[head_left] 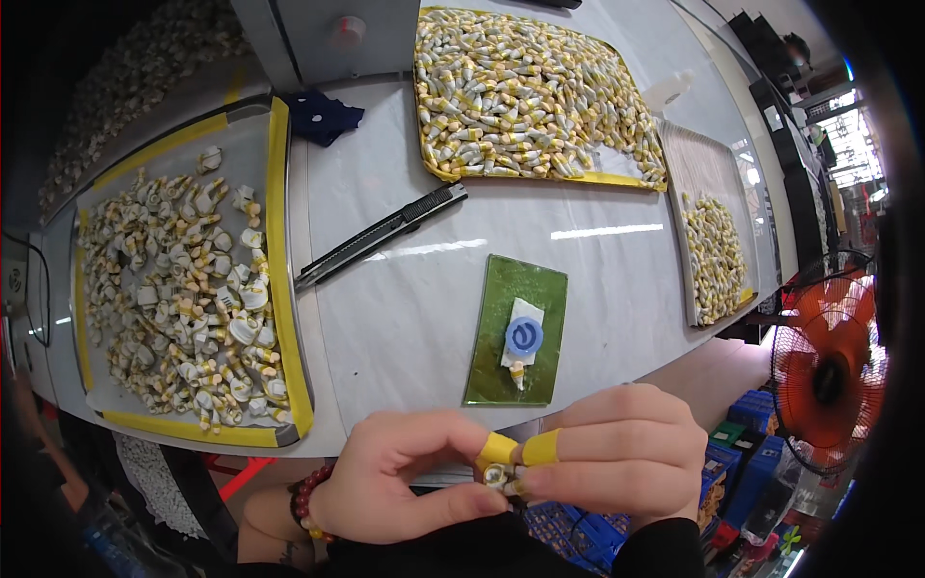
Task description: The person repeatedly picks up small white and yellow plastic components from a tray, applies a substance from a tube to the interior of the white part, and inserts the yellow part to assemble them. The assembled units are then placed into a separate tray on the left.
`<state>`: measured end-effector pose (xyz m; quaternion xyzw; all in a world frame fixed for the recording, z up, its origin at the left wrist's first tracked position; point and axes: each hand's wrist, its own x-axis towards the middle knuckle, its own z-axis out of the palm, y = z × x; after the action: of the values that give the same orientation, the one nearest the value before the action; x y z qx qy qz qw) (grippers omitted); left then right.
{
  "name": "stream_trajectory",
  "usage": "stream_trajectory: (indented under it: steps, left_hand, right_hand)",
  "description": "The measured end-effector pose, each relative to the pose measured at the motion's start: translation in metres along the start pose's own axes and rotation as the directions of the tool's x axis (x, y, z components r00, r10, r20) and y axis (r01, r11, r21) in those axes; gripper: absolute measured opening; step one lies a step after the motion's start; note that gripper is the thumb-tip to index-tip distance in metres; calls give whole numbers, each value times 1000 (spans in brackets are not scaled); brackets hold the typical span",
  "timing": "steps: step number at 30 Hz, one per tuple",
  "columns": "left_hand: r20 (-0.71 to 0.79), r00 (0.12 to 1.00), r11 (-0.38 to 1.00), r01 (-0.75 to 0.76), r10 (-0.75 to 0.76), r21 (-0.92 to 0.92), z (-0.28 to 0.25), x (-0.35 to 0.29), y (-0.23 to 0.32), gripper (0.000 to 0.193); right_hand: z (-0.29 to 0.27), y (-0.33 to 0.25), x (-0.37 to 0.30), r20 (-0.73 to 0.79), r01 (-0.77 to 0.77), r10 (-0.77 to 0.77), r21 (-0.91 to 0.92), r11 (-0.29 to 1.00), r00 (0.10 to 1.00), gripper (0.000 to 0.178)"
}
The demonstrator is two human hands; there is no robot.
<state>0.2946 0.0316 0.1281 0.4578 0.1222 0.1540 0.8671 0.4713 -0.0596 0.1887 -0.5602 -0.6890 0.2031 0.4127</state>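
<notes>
My left hand [400,472] and my right hand [621,453] meet at the table's near edge, fingertips pinched together. Between them is a small white piece [497,476] with a hollow end; the fingers cover the rest of it. Yellow tape wraps a fingertip on each hand. Just beyond lies a green board [522,289] bearing a white patch and a blue disc [523,336] with a curved mark. At the disc's near side, a small white-and-yellow piece [518,374] lies on the board.
To the left stands a yellow-taped tray [294,366] of loose small pieces. Another full tray [607,177] lies at the back, with a partly filled one [686,144] to its right. A black utility knife [385,231] and dark blue cloth [323,118] lie between. An orange fan [829,371] stands right.
</notes>
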Motion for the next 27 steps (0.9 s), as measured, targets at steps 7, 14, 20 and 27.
stream_trajectory:
  steps: [7, 14, 20, 27]
  left_hand:
    - [25, 957, 875, -274, 289, 399, -3, 1, 0, 29]
    - [-2, 971, 890, -219, 239, 400, 0, 9, 0, 27]
    - [-183, 970, 986, -146, 160, 86, 3, -2, -3, 36]
    - [-188, 976, 993, -112, 114, 19, -2, -4, -5, 40]
  right_hand:
    - [1, 7, -9, 7, 173, -173, -52, 983, 985, 14]
    - [-8, 15, -11, 93, 271, -266, -51, 961, 959, 14]
    - [-78, 14, -29, -476, -44, -317, -606, 794, 820, 11]
    - [-160, 105, -64, -333, -536, 432, -646, 544, 838, 16]
